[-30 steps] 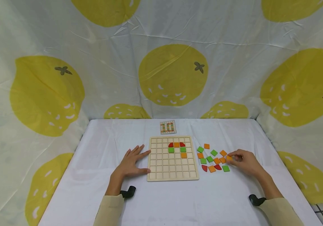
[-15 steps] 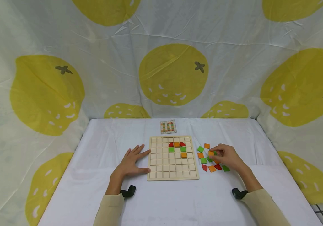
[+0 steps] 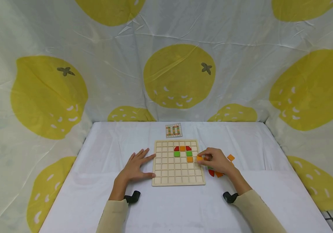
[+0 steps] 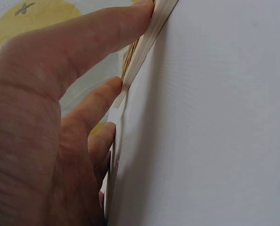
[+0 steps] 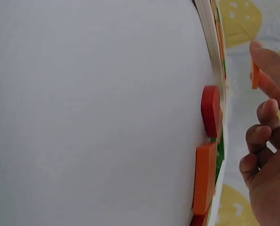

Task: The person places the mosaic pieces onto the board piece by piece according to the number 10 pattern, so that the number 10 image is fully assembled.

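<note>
On white tablecloth [image 3: 178, 207], rested splayed left hand [image 3: 136, 167] against gridded pale wooden board [image 3: 165, 166], pinched square orange tile [image 3: 199, 158] with right hand [image 3: 219, 160].

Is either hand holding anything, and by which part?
The right hand pinches an orange tile by opposite edges; the left hand touches the board but holds nothing.

On the table [image 3: 172, 207], the grid board [image 3: 165, 169] lies between my left hand [image 3: 136, 166], touching its left edge, and my right hand [image 3: 217, 160], over loose tiles [image 3: 231, 157]; the pattern card [image 3: 173, 130] lies behind the board.
</note>
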`<state>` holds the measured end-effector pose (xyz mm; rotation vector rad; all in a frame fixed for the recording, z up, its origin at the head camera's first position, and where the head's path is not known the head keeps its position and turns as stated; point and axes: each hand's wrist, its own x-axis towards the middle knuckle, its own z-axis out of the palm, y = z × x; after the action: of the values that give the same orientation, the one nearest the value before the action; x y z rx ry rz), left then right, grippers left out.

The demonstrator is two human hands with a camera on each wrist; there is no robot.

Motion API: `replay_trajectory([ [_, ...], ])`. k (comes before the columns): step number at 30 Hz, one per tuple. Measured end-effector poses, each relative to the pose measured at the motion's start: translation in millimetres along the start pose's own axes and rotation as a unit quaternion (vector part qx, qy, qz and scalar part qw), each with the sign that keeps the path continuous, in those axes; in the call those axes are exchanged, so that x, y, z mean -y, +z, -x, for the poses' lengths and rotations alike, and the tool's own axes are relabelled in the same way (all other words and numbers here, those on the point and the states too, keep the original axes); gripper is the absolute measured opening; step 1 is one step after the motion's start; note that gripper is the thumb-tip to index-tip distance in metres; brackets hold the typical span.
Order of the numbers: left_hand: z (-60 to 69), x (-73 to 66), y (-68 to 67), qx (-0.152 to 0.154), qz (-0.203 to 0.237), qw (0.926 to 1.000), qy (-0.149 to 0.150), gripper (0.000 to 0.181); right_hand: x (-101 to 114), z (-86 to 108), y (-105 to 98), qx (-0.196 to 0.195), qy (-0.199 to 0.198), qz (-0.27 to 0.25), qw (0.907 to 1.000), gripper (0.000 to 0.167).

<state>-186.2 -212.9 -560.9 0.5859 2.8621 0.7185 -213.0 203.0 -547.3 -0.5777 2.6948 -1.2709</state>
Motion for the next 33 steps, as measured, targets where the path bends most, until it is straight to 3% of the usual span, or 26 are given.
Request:
replay_trajectory([
  [10, 1.1, 0.8, -0.4, -0.001, 0.003, 1.0000, -0.001, 0.091, 23.8, -23.1, 28.5, 0.014, -0.036, 0.028, 0.9988, 0.031],
  [20, 1.8, -1.0, -0.3, 0.003, 0.005, 1.0000, 0.002, 0.092, 35.1, -41.0, 58.6, 0.047, -0.045, 0.024, 0.9976, 0.029],
  [33, 1.5, -2.8, -1.4, -0.001, 0.005, 1.0000, 0.002, 0.090, 35.9, -50.2, 71.4, 0.044, -0.016, 0.041, 0.9980, 0.031],
])
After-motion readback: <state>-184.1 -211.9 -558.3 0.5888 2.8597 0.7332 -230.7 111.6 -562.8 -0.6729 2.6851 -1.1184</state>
